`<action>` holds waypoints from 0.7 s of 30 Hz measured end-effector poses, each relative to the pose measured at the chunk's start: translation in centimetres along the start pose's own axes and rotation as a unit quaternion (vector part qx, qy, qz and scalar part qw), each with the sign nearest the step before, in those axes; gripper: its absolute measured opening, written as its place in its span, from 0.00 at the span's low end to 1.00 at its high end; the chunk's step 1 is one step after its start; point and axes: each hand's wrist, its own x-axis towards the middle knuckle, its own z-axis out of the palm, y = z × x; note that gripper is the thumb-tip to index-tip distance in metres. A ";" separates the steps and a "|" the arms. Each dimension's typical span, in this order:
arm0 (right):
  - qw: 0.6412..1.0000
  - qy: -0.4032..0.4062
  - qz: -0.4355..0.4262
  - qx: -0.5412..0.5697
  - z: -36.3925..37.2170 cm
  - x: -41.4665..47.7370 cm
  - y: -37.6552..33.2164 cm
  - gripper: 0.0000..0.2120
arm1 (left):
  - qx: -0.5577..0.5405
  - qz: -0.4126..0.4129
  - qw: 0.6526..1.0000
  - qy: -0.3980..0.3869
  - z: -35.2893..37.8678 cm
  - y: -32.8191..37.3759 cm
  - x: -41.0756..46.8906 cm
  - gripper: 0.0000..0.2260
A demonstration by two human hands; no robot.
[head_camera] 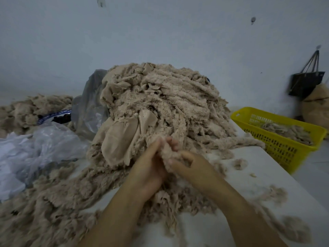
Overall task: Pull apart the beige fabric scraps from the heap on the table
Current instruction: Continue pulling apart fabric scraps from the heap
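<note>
A tall heap of beige fabric scraps [165,104] fills the middle of the white table [222,227], fluffy strips mixed with smooth flat pieces. At the heap's near foot, both hands hold one fluffy beige scrap [166,154]. My left hand [149,168] grips its left side, fingers curled upward. On the scrap's right side, my right hand [188,164] pinches it between thumb and fingers. The two hands touch each other around the scrap.
Loose scraps [44,198] spread over the table's near left. Clear plastic bags [41,145] lie at left. A yellow basket [284,145] holding some scraps stands at the right edge. A black bag [306,82] hangs on the wall. Small tufts [277,193] lie at right.
</note>
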 end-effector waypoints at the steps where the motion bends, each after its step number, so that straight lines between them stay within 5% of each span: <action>1: 0.999 -0.015 0.005 -0.050 0.1 0.0 0.3 0.13 | -0.079 0.010 0.997 0.005 -0.3 0.6 0.2 0.12; 4: 0.996 0.074 0.025 -0.053 -1.0 0.2 0.2 0.06 | -0.181 0.058 0.981 0.029 -1.2 1.7 0.4 0.12; 7: 0.946 0.242 0.083 0.198 -2.9 0.8 0.0 0.09 | -0.141 0.081 0.985 0.051 -1.4 1.9 0.4 0.15; 9: 0.906 0.253 0.093 0.326 -3.4 1.2 0.6 0.05 | -0.073 0.081 0.993 0.052 -1.1 1.5 0.3 0.18; 13: 0.859 0.234 0.108 0.443 -3.7 1.6 1.3 0.14 | 0.141 0.111 0.981 0.069 -0.4 0.4 -0.1 0.17; 17: 0.945 0.127 0.048 0.299 -2.2 1.2 0.5 0.27 | 0.322 0.107 0.940 0.049 0.2 -0.9 -0.6 0.20; 19: 0.989 0.017 0.033 0.142 -0.3 0.5 -0.4 0.25 | 0.283 0.070 0.956 0.030 0.7 -1.3 -0.6 0.23; 21: 1.000 0.004 0.028 -0.005 0.8 0.6 0.0 0.19 | 0.249 0.035 0.968 0.006 0.6 -1.6 -0.4 0.26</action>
